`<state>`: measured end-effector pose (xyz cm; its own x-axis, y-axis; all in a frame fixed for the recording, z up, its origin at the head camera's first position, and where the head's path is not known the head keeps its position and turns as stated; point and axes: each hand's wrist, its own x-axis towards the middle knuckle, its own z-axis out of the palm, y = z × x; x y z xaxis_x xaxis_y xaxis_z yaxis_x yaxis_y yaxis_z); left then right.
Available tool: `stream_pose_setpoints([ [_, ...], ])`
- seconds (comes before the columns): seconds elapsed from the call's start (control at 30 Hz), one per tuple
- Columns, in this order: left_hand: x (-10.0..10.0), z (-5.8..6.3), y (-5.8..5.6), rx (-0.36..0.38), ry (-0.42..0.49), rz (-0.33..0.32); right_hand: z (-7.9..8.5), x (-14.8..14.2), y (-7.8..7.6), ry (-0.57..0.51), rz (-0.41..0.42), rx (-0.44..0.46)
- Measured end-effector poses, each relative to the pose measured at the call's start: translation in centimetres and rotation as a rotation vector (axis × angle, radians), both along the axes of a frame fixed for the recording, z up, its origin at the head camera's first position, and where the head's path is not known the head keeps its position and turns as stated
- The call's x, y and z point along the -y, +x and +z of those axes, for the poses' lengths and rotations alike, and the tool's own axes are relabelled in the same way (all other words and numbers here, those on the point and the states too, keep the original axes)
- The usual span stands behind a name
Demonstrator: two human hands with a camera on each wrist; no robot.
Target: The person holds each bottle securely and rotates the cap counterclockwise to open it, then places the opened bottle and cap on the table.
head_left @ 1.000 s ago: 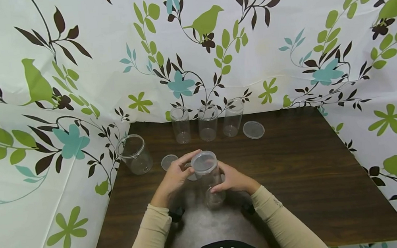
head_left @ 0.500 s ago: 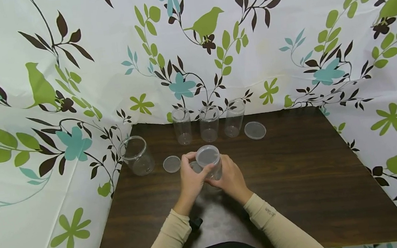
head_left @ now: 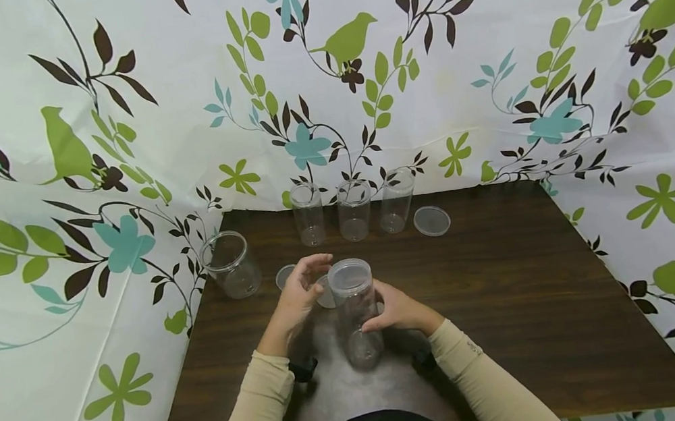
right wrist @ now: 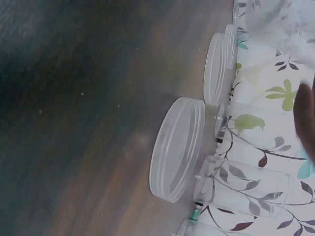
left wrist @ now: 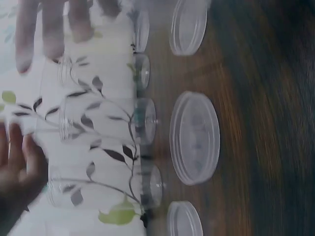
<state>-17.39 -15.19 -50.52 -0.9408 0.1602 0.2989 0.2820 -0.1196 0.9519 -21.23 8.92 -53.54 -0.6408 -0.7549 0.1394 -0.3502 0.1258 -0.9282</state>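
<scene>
A tall clear plastic jar (head_left: 360, 334) stands raised in front of the person, with a translucent lid (head_left: 350, 277) on its mouth. The right hand (head_left: 400, 309) grips the jar's side, thumb across the front. Left of the lid, the left hand (head_left: 296, 302) is held with fingers loosely bent and apart from the jar. Behind that hand lie two loose lids, one partly hidden lid (head_left: 283, 277) and another lid (head_left: 325, 298) between hand and jar. In the left wrist view, blurred fingers (left wrist: 51, 29) hang at the top, and a lid (left wrist: 195, 137) lies on the table.
Three clear jars without lids stand along the back: a left jar (head_left: 309, 216), a middle jar (head_left: 354, 212) and a right jar (head_left: 396, 205). Beside them lies a lid (head_left: 432, 221). A wider jar (head_left: 233, 268) stands at the left edge of the brown table (head_left: 526, 328).
Both hands closed in around the jar's top half a second ago with the jar farther forward. Now the jar is back nearer the body, and the left hand has come off it to the left.
</scene>
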Motion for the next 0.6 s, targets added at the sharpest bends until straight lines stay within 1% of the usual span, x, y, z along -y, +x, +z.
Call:
stream_pose_setpoints([
  [0.07, 0.5, -0.2, -0.1, 0.006, 0.002, -0.127, 0.2, -0.3, 0.0, -0.008, 0.102, 0.069],
  [0.1, 0.6, -0.3, -0.2, 0.010, 0.001, -0.187, 0.2, -0.3, 0.0, -0.016, 0.141, 0.088],
  [0.13, 0.7, -0.4, -0.2, 0.010, -0.004, -0.233, 0.2, -0.4, 0.0, -0.018, 0.172, 0.097],
  [0.2, 0.7, -0.5, -0.2, 0.007, -0.004, -0.295, 0.2, -0.4, 0.1, -0.014, 0.206, 0.108],
  [0.27, 0.6, -0.6, -0.1, 0.004, -0.003, -0.313, 0.2, -0.3, 0.1, -0.005, 0.199, 0.104],
  [0.33, 0.4, -0.6, 0.1, 0.002, -0.012, -0.271, 0.2, -0.1, 0.2, 0.016, 0.146, 0.066],
  [0.37, 0.2, -0.5, 0.2, 0.009, -0.015, -0.230, 0.1, 0.1, 0.3, 0.025, 0.105, 0.033],
  [0.4, -0.1, -0.5, 0.3, 0.016, -0.025, -0.175, 0.1, 0.2, 0.3, 0.037, 0.053, -0.015],
  [0.43, -0.5, -0.3, 0.5, 0.028, -0.039, -0.111, 0.1, 0.5, 0.4, 0.053, -0.002, -0.074],
  [0.6, -3.1, 0.2, 1.0, 0.080, -0.153, 0.278, -0.4, 2.0, 0.9, 0.128, -0.316, -0.378],
])
